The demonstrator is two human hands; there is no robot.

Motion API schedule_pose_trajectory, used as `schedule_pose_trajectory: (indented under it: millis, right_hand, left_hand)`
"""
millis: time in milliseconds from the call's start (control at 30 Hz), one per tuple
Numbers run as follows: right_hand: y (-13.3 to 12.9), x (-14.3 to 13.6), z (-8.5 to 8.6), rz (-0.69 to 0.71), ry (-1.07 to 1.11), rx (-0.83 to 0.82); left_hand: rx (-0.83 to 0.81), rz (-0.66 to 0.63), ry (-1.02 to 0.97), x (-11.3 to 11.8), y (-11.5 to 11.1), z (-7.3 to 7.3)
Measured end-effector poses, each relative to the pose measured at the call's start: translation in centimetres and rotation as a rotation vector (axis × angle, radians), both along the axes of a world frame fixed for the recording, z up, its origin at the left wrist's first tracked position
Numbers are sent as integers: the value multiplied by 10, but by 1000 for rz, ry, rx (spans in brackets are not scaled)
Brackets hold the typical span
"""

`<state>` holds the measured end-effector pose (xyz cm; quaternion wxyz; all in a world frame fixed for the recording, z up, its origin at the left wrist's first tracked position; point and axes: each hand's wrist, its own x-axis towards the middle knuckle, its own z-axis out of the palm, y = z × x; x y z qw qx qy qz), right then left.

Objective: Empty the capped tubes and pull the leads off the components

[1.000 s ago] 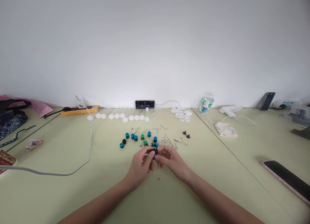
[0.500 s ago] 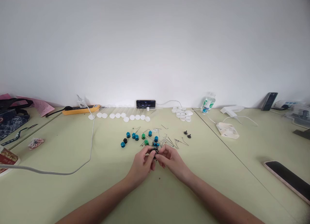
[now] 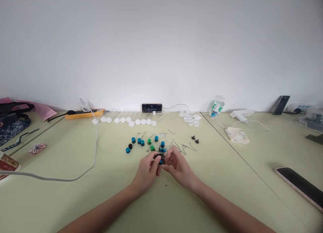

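My left hand (image 3: 147,167) is closed, its thumb and fingers pinching a small black-and-blue domed part (image 3: 160,161). At the part's right side is my right hand (image 3: 178,165), fingers bent and thumb along the lower edge, gripping it too. My fingers cover much of the part. Just beyond them sit a blue domed cap (image 3: 163,144) and another blue piece (image 3: 163,150). Two green caps (image 3: 152,148) and several more blue caps (image 3: 139,141) stand to the left, with a black one (image 3: 130,146) among them. Thin metal rods (image 3: 174,146) lie scattered behind my right hand.
White discs (image 3: 137,122) with clear stems line the back, near a phone (image 3: 151,107) showing a timer. White rings (image 3: 188,119), a clear bottle (image 3: 217,107) and two dark screws (image 3: 197,141) are on the right. A white cable (image 3: 95,149) crosses the left side.
My right thumb and fingers have opened slightly around the part, so its blue dome now shows between my hands. My left hand has barely moved.
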<state>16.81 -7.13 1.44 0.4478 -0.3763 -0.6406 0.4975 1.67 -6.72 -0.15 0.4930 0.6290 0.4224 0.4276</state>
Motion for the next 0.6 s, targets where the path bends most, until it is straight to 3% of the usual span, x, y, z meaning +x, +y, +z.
schedule_pose_trajectory:
  millis: [267,433,600]
  right_hand:
    - [4,2,-5,28,-56,-109]
    - [5,6,3,43,-62,-40]
    - [6,8,4,20,-83,-79]
  left_hand:
    - [-20,-43,-20,1,-2,-1]
    - [8,-43,17,1,-2,-2]
    - [30,-70,18,1,-3,-1]
